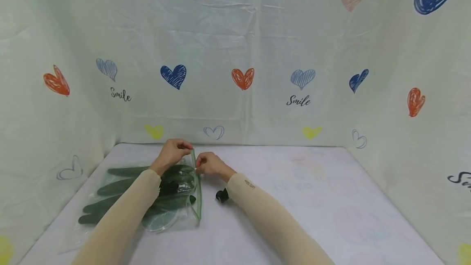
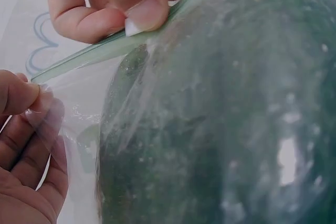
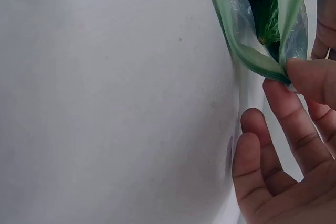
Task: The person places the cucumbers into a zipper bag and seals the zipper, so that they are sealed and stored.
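Observation:
A clear zip bag (image 1: 173, 224) with a green zip strip (image 1: 199, 199) lies on the left of the table. Several cucumbers (image 1: 117, 186) are inside it, side by side. My left hand (image 1: 173, 153) pinches the far corner of the bag's mouth between thumb and finger. Just nearer to me, my right hand (image 1: 212, 164) pinches the green strip; its other fingers (image 3: 251, 163) are loosely bent. In the right wrist view the two green edges of the mouth stand apart beyond the right fingertips, with cucumber ends showing between them.
A small black object (image 1: 222, 195) lies on the table beside my right sleeve; its kind is unclear. The white table (image 1: 312, 203) extends to the right. A white curtain (image 1: 265, 44) printed with hearts hangs behind and along both sides.

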Demonstrator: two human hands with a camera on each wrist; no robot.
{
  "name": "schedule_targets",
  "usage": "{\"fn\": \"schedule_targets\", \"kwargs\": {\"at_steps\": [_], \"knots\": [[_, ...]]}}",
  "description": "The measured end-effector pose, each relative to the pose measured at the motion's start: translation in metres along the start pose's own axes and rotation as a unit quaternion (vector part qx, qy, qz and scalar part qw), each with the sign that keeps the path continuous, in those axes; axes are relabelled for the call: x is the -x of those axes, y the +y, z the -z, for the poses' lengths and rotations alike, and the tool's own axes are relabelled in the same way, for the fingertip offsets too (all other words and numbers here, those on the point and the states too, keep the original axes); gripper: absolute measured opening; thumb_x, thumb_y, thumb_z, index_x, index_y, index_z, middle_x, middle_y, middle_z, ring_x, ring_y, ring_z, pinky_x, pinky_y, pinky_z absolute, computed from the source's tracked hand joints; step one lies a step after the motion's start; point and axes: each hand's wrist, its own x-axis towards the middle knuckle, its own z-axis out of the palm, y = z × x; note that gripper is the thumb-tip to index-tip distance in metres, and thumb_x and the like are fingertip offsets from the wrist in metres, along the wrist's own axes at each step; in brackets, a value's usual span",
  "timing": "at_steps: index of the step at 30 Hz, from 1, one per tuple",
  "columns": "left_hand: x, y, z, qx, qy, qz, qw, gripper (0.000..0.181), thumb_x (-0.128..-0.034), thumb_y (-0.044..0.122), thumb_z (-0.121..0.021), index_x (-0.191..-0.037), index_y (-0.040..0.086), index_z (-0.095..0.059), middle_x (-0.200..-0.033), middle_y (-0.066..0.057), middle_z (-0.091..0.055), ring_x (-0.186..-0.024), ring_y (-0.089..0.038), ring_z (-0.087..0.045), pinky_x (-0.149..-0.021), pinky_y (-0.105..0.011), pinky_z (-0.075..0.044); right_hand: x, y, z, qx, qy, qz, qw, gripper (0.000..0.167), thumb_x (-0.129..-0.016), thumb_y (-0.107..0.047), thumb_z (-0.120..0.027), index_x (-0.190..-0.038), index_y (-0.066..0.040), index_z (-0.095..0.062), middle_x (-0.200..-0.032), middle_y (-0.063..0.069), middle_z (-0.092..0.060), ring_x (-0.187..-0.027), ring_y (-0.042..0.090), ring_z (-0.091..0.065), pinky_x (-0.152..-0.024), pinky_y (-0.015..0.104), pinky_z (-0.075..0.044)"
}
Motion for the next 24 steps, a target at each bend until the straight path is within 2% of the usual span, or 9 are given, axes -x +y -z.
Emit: {"fn": "schedule_targets", "kwargs": {"at_steps": [5, 11, 24], "knots": [[0.0, 0.003, 0.004, -0.003, -0.001, 0.007, 1.0, 0.015, -0.0913, 0.007, -0.062, -0.1, 0.002, -0.072, -0.109, -0.016, -0.065, -0.1, -0.031, -0.057, -0.082, -0.042, -0.046, 0.006, -0.001, -0.001, -0.024, -0.013, -0.001, 0.9996, 0.013, -0.077, -0.004, -0.074, -0.078, -0.01, -0.062, -0.07, -0.003, -0.061, -0.064, 0.01, -0.052, -0.06, 0.022, -0.042], [0.002, 0.007, 0.008, -0.008, -0.001, 0.026, 0.9996, 0.017, -0.0925, 0.009, -0.061, -0.103, 0.003, -0.072, -0.114, -0.017, -0.063, -0.106, -0.033, -0.056, -0.086, -0.046, -0.045, 0.018, -0.002, -0.003, -0.053, -0.049, -0.012, 0.9973, 0.014, -0.076, 0.0, -0.073, -0.075, -0.008, -0.061, -0.067, -0.002, -0.058, -0.057, 0.009, -0.048, -0.05, 0.022, -0.037], [0.002, 0.011, 0.012, -0.008, -0.007, 0.027, 0.9996, 0.02, -0.0937, 0.01, -0.058, -0.106, 0.002, -0.071, -0.114, -0.018, -0.063, -0.108, -0.035, -0.056, -0.089, -0.049, -0.045, 0.041, -0.007, -0.012, -0.032, -0.075, 0.003, 0.9967, 0.018, -0.074, 0.007, -0.069, -0.068, -0.007, -0.059, -0.063, -0.004, -0.057, -0.057, 0.007, -0.049, -0.053, 0.02, -0.041]]}}
